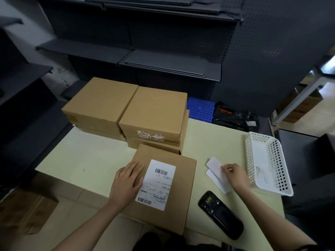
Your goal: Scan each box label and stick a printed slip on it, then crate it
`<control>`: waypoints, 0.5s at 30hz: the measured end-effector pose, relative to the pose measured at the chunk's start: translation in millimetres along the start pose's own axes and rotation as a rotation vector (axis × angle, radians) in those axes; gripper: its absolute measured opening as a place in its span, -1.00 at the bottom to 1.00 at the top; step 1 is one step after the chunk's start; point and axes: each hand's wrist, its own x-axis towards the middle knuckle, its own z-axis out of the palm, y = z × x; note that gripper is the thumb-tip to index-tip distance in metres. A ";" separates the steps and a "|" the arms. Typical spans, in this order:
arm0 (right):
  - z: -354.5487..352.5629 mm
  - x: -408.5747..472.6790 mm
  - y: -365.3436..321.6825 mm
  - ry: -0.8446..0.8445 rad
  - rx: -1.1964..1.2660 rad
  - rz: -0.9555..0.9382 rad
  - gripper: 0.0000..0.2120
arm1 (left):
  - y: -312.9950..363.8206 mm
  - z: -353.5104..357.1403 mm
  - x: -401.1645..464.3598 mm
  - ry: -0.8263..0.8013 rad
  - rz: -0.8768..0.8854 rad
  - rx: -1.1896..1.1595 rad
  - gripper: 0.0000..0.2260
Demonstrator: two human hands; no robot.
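I am seeing no text I can actually read. The white label [156, 184] lying on the near box [163, 189] is showing two barcodes and rows of print too blurred to make out. The slips [216, 173] are carrying faint pinkish marks, and the far box [153, 113] is bearing torn white label remains, illegible too.

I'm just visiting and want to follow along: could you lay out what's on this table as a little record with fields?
Box in front: cardboard box with a white barcode label on top
Left hand: lies flat on that box, beside the label
Right hand: pinches the paper slips on the table
Scanner: black handheld scanner lies untouched near the right forearm
Basket: white basket at the right edge
Behind: stacked boxes
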 end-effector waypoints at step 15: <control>0.4 -78.8 -114.5 0.080 0.430 -0.114 -0.87 | 30.9 -44.0 41.6 -0.030 -0.098 -0.532 -0.82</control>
